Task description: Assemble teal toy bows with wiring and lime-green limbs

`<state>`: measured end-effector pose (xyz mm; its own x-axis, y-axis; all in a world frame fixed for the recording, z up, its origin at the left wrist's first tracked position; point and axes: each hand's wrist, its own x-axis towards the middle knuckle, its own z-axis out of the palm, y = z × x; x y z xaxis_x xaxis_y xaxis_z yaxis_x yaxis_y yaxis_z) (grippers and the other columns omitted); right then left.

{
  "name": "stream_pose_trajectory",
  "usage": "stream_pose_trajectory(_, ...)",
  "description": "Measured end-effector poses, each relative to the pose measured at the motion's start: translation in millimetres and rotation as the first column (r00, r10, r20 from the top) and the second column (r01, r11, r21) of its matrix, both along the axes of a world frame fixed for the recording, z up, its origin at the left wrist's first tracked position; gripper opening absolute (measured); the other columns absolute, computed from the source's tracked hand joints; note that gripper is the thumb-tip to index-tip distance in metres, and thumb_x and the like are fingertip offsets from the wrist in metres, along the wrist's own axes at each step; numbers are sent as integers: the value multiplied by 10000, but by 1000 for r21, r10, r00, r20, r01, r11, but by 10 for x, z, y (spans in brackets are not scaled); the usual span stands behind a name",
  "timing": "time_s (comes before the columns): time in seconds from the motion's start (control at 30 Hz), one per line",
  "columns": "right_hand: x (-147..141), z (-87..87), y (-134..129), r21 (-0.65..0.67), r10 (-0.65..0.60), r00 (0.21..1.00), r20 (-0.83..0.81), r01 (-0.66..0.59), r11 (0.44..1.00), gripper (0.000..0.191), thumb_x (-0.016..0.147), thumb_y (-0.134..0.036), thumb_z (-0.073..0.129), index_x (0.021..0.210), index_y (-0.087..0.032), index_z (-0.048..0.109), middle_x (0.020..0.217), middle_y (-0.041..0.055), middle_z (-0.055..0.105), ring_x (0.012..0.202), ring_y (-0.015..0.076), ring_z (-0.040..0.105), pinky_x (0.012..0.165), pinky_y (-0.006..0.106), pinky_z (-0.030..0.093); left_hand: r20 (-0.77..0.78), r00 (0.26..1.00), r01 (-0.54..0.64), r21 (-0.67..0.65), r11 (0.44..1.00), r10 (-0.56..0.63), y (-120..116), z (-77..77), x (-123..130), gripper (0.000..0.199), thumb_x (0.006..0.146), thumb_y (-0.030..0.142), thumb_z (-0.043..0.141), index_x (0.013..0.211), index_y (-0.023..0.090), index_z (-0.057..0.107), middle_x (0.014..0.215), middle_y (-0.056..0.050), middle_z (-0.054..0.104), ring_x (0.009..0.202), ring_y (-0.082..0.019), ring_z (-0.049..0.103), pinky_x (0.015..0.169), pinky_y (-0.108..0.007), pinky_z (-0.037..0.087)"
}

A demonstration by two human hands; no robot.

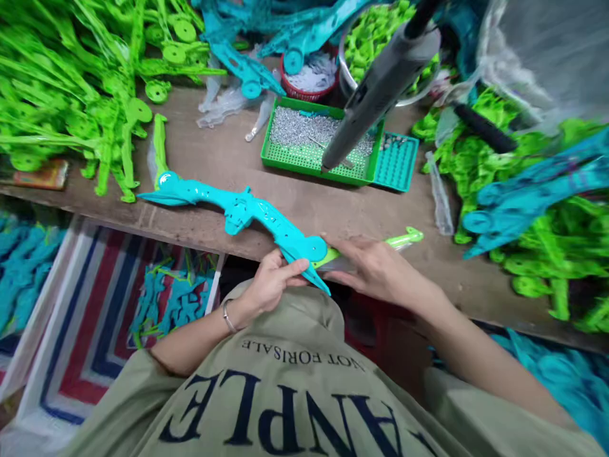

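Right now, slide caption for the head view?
Left hand holding a blue bow-shaped part, right hand on its green arm, near a green tray of metal pieces.

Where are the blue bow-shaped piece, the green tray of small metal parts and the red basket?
Blue bow-shaped piece (238, 212): head view, on its central hub.
Green tray (288, 152): head view, on its bare perforated floor.
Red basket (309, 96): head view, on its near wall.
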<state>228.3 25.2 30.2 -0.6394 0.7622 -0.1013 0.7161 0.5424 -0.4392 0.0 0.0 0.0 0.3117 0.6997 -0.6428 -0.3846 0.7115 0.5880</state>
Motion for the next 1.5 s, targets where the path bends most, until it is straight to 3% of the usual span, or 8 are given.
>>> stream_pose_trajectory(0.33,358,-381,188,109,-19,998,-65,26,994,469,984,-402,595,1390,-173,641,995,149,785,884,314,733,763,452,573,67,990,123,-7,992,-122,41,-178,204,534,683,397,949,1079,144,695,990,-117,787,797,-188,769,752,-290,620)
stream_pose_trajectory(0.43,620,-506,328,104,-21,996,-88,30,994,396,940,-384,633,1288,-212,710,1083,171,771,948,340,731,808,485,581,94,977,196,-47,979,-191,30,-141,14,570,707,363,937,1155,150,657,968,-127,786,736,-214,781,696,-310,620)
stream_pose_trajectory(0.53,684,-489,427,176,-49,998,-43,56,983,340,896,-318,615,1202,-240,740,1122,177,748,925,367,730,776,519,575,-18,1000,10,-19,1000,-11,15,-88,-338,524,718,362,928,1101,156,635,973,-114,788,726,-207,783,679,-290,610)
stream_pose_trajectory(0.73,-491,-327,702,193,-13,971,-238,61,979,296,984,-342,523,1209,-226,678,1123,139,745,1049,314,713,932,495,582,-212,845,-466,159,870,491,97,-125,-899,492,772,366,880,1088,180,552,993,-84,785,757,-205,781,775,-356,623)
stream_pose_trajectory(0.9,-1449,-634,973,215,22,976,-215,26,976,552,943,-348,557,1435,-97,534,1371,251,663,1287,408,609,1067,611,493,-202,741,-611,194,768,640,245,-175,-1101,469,834,340,843,1134,188,516,1021,-90,784,818,-208,790,869,-407,616)
stream_pose_trajectory(1.2,-1370,-443,782,368,130,958,-255,-28,929,440,941,-237,547,1373,-160,578,980,122,724,908,297,674,829,461,530,34,783,-621,31,783,620,421,-68,-1211,502,646,481,959,921,119,746,910,-111,813,890,-276,796,1015,-487,578)
stream_pose_trajectory(1.37,-1597,-96,879,35,70,897,-436,-61,998,459,923,-335,636,1360,-201,594,1197,134,722,1058,298,693,922,483,560,54,765,-644,26,765,642,300,-31,-1068,562,536,526,990,845,115,762,865,-110,812,860,-292,793,969,-493,599)
stream_pose_trajectory(1.5,-2195,-73,1166,-344,-97,823,-560,-124,931,725,925,-455,679,1546,-187,418,1357,154,680,1170,293,679,1024,497,551,63,770,-637,38,770,634,179,-24,-895,529,567,512,979,851,132,746,839,-71,801,824,-263,782,901,-469,618)
